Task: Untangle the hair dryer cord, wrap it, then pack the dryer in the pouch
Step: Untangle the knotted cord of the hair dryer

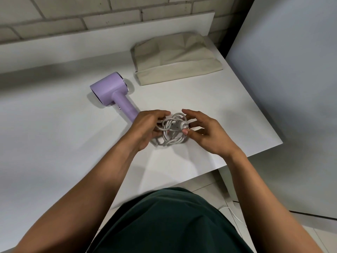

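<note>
A lilac hair dryer (114, 92) lies on its side on the white table (54, 125), its handle pointing toward my hands. Its pale grey cord (173, 132) sits in a tangled bundle of loops just right of the handle's end. My left hand (145, 128) grips the left side of the bundle. My right hand (204, 133) pinches the plug at the bundle's right side between thumb and fingers. A beige fabric pouch (175, 59) lies flat at the back right of the table, apart from the dryer.
A brick wall (73, 13) runs behind the table. A large white panel (291, 88) stands to the right, close to the table's right edge. The front table edge runs near my dark green clothing (173, 221). A thin white cable (235, 214) lies on the tiled floor.
</note>
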{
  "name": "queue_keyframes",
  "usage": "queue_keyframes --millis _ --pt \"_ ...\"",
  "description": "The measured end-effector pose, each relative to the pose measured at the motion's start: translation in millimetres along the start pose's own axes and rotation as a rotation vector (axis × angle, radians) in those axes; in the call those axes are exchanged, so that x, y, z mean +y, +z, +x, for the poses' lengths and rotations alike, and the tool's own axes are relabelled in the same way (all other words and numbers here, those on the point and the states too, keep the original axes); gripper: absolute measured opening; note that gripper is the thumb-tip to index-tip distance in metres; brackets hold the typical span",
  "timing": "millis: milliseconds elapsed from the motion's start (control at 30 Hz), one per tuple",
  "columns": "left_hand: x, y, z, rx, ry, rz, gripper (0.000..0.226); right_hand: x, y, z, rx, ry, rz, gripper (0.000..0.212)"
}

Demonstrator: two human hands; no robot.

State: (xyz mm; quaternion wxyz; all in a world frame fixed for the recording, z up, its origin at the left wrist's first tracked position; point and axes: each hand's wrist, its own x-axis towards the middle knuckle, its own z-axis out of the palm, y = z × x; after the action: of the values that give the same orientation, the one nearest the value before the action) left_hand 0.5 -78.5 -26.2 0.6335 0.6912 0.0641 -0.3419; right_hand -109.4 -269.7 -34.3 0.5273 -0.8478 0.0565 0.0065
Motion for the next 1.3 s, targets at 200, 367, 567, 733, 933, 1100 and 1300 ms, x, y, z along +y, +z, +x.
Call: queue_keyframes --millis 200,367,567,733,933,1100,1300 --pt "-1.4 -3.7 -0.3 -0.152 -0.046 0.155 0.013 -0.5 7.9 -2.0 0.054 -0.035 -0.029 0.055" --pt "-1.8 -3.9 -0.5 -0.099 -0.02 0.152 0.016 -2.4 10.2 -4.8 0.012 -0.013 -0.07 0.081" --pt "-13.1 3.8 5.4 0.12 0.217 0.202 0.02 -9.9 21.5 -1.0 0.059 -0.032 -0.161 0.051" --pt "-21.1 2.6 6.4 0.209 0.32 0.292 0.016 -16.4 13.6 -2.5 -0.065 0.025 -0.09 0.057" --pt "-18.0 6.6 0.6 0.259 0.401 0.429 0.011 -12.8 6.0 1.2 -0.058 0.022 -0.191 0.041" --pt "-17.3 7.6 -1.1 0.26 0.404 0.432 0.009 -13.2 -0.1 -1.6 -0.126 0.008 -0.205 0.056" --pt "-13.6 6.7 2.8 0.119 0.291 0.415 0.016 -12.8 5.6 -3.6 -0.018 -0.006 -0.201 0.043"
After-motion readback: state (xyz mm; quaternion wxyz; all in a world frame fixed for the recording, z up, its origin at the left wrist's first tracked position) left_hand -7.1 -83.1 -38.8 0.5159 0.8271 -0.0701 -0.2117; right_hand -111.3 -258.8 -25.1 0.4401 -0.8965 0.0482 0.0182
